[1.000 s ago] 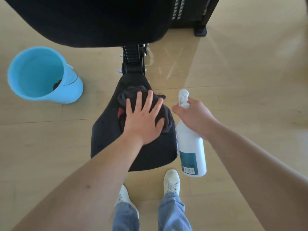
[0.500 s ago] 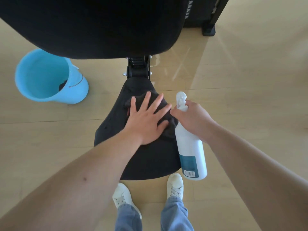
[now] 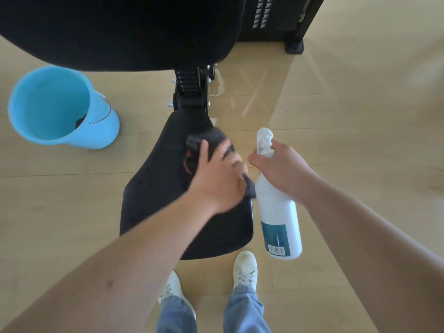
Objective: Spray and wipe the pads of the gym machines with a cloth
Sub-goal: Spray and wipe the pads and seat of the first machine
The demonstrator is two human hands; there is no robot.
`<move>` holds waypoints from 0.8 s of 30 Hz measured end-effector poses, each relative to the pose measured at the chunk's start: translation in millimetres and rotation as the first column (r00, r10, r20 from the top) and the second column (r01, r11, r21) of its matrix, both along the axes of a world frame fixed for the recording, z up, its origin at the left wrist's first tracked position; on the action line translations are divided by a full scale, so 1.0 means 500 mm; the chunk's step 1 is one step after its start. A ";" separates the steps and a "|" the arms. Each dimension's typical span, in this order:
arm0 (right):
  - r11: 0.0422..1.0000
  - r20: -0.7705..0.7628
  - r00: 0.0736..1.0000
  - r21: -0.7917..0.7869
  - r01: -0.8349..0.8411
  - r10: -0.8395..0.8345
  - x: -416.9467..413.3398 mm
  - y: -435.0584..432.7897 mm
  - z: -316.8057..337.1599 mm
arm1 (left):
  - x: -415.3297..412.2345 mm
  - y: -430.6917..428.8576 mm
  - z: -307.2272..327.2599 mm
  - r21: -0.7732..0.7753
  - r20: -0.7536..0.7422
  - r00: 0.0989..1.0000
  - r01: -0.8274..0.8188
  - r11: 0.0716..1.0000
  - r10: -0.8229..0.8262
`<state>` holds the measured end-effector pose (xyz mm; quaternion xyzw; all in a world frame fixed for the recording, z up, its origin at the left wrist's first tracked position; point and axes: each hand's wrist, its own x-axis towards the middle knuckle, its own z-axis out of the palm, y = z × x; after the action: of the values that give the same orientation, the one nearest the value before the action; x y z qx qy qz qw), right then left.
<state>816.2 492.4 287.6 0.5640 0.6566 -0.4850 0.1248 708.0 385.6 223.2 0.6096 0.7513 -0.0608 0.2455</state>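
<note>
Blue bucket is standing on floor, left of seat pad, w/ a small dark item inside, too dim to ID. Spray bottle is hanging from right hand, fingers curling round its neck; contents not visible. Left hand is motion-blurred, fingers stretching flat over dark cloth on the pad. Vs 0.5 s ago, hand + cloth are sitting further right, nearer the bottle.

Two pads (seat pad, back pad); one cloth; one spray bottle; one bucket; two hands (left hand, right hand); two shoes.
</note>
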 end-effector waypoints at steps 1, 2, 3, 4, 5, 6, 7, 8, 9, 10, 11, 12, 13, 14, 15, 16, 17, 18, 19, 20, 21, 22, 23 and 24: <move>1.000 0.000 1.000 0.000 -0.004 0.004 0.005 -0.001 0.003 | 0.035 -0.013 0.009 -0.020 0.022 0.997 0.077 0.997 -0.077; 1.000 0.001 1.000 -0.005 -0.010 0.010 0.009 -0.002 0.005 | 0.059 -0.026 0.011 -0.011 0.041 0.987 0.157 0.987 -0.157; 1.000 0.001 1.000 -0.011 -0.015 0.015 0.011 -0.002 0.006 | 0.066 -0.036 0.009 0.024 0.050 0.972 0.229 0.973 -0.230; 1.000 0.002 1.000 -0.018 -0.023 0.023 0.011 -0.001 0.006 | 0.056 -0.041 0.004 0.073 0.053 0.957 0.282 0.957 -0.286; 0.999 0.002 0.999 -0.017 -0.035 0.035 0.009 0.000 0.005 | 0.035 -0.042 -0.006 0.136 0.046 0.944 0.319 0.938 -0.327; 0.999 -0.001 0.999 -0.013 -0.045 0.045 0.006 0.001 0.005 | 0.009 -0.039 -0.018 0.205 0.039 0.936 0.334 0.920 -0.349; 0.999 -0.007 0.999 -0.007 -0.051 0.051 0.002 0.002 0.004 | -0.020 -0.035 -0.029 0.255 0.027 0.939 0.324 0.911 -0.342; 0.998 -0.014 0.998 -0.004 -0.055 0.055 -0.003 0.003 0.003 | -0.050 -0.027 -0.036 0.261 0.018 0.951 0.294 0.919 -0.309; 0.998 -0.021 0.998 -0.001 -0.058 0.058 -0.007 0.003 0.002 | -0.076 -0.017 -0.041 0.243 0.008 0.964 0.255 0.936 -0.265; 0.998 -0.027 0.998 0.002 -0.065 0.065 -0.013 0.002 -0.001 | -0.097 -0.007 -0.047 0.216 -0.002 0.977 0.210 0.954 -0.215; 0.997 -0.028 0.997 0.005 -0.074 0.074 -0.020 0.002 -0.002 | -0.113 0.003 -0.051 0.202 -0.009 0.986 0.163 0.966 -0.165; 0.997 -0.023 0.996 0.007 -0.082 0.082 -0.027 0.000 -0.003 | -0.125 0.011 -0.055 0.193 -0.013 0.993 0.114 0.974 -0.113; 0.996 -0.016 0.996 0.008 -0.090 0.090 -0.034 -0.001 -0.005 | -0.135 0.023 -0.057 0.191 -0.016 0.999 0.054 0.980 -0.052; 0.996 -0.014 0.995 0.009 -0.094 0.094 -0.040 -0.004 -0.006 | -0.146 0.037 -0.060 0.183 -0.013 1.000 -0.021 0.983 0.023; 0.995 -0.017 0.995 0.011 -0.097 0.097 -0.045 -0.007 -0.008 | -0.157 0.053 -0.060 0.166 -0.010 0.994 -0.103 0.981 0.107; 0.995 -0.021 0.995 0.016 -0.101 0.101 -0.049 -0.010 -0.011 | -0.171 0.067 -0.061 0.143 -0.016 0.983 -0.179 0.973 0.184; 0.994 -0.020 0.994 0.025 -0.111 0.111 -0.052 -0.014 -0.012 | -0.183 0.079 -0.063 0.129 -0.027 0.968 -0.242 0.962 0.248; 0.992 -0.009 0.992 0.032 -0.122 0.123 -0.055 -0.017 -0.010 | -0.193 0.084 -0.066 0.125 -0.040 0.954 -0.291 0.949 0.298; 0.991 0.002 0.991 0.037 -0.131 0.131 -0.056 -0.020 -0.007 | -0.199 0.080 -0.069 0.132 -0.058 0.941 -0.324 0.937 0.334; 0.990 0.013 0.990 0.037 -0.138 0.138 -0.057 -0.022 -0.003 | -0.200 0.066 -0.070 0.149 -0.079 0.930 -0.345 0.927 0.359; 0.989 0.021 0.990 0.036 -0.140 0.139 -0.057 -0.024 0.001 | -0.195 0.047 -0.069 0.170 -0.094 0.922 -0.358 0.918 0.376; 0.989 0.029 0.989 0.036 -0.144 0.143 -0.055 -0.027 0.007 | -0.189 0.026 -0.066 0.180 -0.094 0.914 -0.373 0.910 0.394; 0.988 0.035 0.988 0.032 -0.153 0.152 -0.054 -0.030 0.010 | -0.184 0.004 -0.058 0.162 -0.070 0.909 -0.396 0.904 0.411; 0.986 0.042 0.986 0.025 -0.165 0.164 -0.053 -0.034 0.017 | -0.180 -0.016 -0.047 0.119 -0.028 0.902 -0.425 0.897 0.431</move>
<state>789.5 475.3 296.1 0.5193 0.7052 -0.4520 0.1694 618.1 377.4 199.5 0.4404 0.8753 0.0195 0.1987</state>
